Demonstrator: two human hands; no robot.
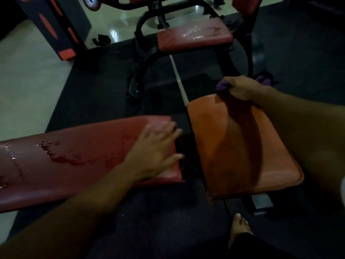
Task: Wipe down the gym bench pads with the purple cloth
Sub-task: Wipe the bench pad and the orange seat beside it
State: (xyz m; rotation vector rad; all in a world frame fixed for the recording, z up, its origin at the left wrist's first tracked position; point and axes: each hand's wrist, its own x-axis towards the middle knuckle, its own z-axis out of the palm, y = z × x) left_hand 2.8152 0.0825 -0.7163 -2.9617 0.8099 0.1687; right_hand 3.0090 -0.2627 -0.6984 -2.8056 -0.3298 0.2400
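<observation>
Head view. Right hand (pixel 240 88): fingers curled round the purple cloth (pixel 223 86), at the far edge of the orange seat pad (pixel 242 146). Left hand (pixel 156 150): fingers spread flat, resting on the red back pad (pixel 74 161), wet-streaked, beside the seat pad.

Cloth (pixel 223 86): purple.
Seat pad (pixel 240 146): orange, crossed by a dark shadow band.
Back pad (pixel 78 161): dark red, flecked with pale worn patches.
Far pad (pixel 194 34): red, marked with whitish scuffs.
Frame (pixel 147 62): black.
Mat (pixel 104 96): black, split by a thin white line.
Floor (pixel 28 86): pale grey-green.
Column (pixel 54 27): dark navy, patterned with orange shapes.
</observation>
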